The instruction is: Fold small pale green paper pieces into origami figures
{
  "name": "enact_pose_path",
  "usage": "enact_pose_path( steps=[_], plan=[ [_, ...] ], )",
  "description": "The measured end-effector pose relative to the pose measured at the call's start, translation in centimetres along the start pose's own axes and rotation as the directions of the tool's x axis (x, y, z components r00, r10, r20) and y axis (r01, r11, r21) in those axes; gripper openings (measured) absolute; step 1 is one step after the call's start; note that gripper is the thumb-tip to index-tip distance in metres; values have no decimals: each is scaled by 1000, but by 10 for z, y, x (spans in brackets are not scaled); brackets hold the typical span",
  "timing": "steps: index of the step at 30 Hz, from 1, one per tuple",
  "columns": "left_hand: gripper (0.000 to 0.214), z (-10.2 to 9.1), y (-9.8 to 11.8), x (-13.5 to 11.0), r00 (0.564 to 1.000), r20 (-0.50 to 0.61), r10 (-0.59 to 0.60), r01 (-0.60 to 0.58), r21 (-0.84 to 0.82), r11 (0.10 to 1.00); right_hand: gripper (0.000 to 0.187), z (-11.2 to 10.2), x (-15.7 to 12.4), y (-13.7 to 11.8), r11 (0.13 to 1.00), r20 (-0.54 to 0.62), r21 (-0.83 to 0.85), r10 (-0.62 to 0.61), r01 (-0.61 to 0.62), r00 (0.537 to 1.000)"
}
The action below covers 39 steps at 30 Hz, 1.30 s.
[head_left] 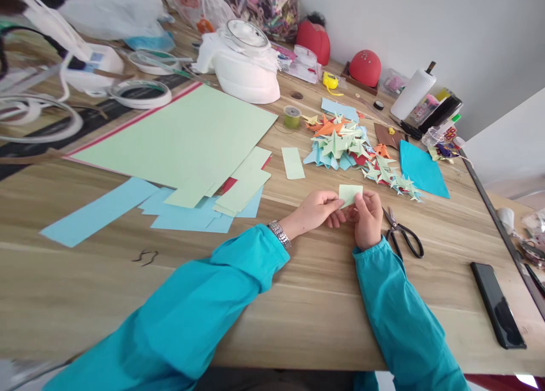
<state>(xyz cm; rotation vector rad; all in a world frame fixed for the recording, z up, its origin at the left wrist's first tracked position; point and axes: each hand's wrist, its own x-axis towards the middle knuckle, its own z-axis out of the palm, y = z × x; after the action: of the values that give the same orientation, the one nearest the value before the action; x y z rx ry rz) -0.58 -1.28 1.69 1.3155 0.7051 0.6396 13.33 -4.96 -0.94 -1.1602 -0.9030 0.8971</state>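
My left hand (315,210) and my right hand (368,218) meet over the wooden table (323,300), both pinching a small pale green paper piece (350,194) between fingertips. The left hand grips its left edge, the right hand its lower right part. A metal watch (280,234) shows on my left wrist; both sleeves are teal. A pile of folded paper shapes (347,147) in green, blue, orange and red lies just beyond the hands. Black scissors (402,235) lie right of my right hand.
A loose pale green strip (293,163), large pale green sheets (179,141) and light blue strips (97,212) lie to the left. A blue sheet (421,168) is at right, a black phone (497,305) near the right edge. Tape rolls, a white appliance (242,67) and bags crowd the back.
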Motion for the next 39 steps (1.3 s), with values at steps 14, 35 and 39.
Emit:
enact_pose_path(
  steps=[14,35,39],
  plan=[
    [25,0,-3,0,1000,-24,17,-16,18,1000,19,1,1,-1,993,14,-71,-97,98,995],
    [22,1,-2,-1,1000,-8,7,-7,81,997,23,0,2,1,977,-74,-189,-117,101,990],
    [20,1,-2,-1,1000,13,-5,4,81,997,23,-1,2,2,980,-65,-178,-101,88,993]
  ],
)
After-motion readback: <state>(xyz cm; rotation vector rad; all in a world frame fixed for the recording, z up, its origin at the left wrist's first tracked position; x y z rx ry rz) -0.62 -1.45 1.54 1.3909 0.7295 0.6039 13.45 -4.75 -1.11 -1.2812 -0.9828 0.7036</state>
